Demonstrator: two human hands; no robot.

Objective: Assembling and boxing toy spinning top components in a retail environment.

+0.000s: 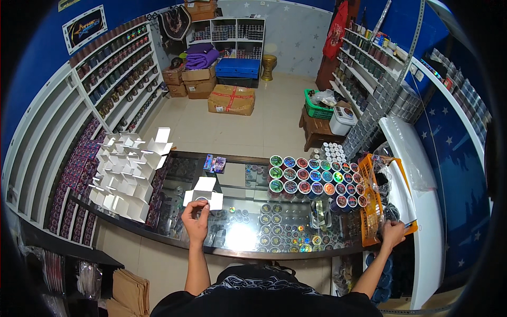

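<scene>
1. Fingers (199, 210) of the left hand (195, 222) pinch the near edge of a small white folded-card box blank (205, 192), which lies half opened on the glass counter top (240, 235); a round dark opening or small disc shows at the fingertips, too small to tell which.

2. The right hand (392, 232) reaches to the counter's right end, its fingers curled over the near corner of an orange plastic mesh basket (373, 211) lined with clear plastic bags (397, 185). Whether they clamp the rim or only rest on it cannot be told.

3. The card blank sits just right of a stack of folded white card boxes (127, 174) heaped on the counter's left side, and well left of a block of round tins with shiny coloured lids (311, 179) standing in rows.

4. Judged by its look, the blank is very light and thin: stiff along its creases, floppy at the flaps, easily creased or crushed. A gentle pinch on a flat panel near a fold, as now, seems the safest hold; the glass beneath is smooth, so the card could slide.

5. Behind the counter lie a tiled floor, brown taped cardboard cartons (231, 99) and white wall shelves (119, 68) filled with small jars.
</scene>
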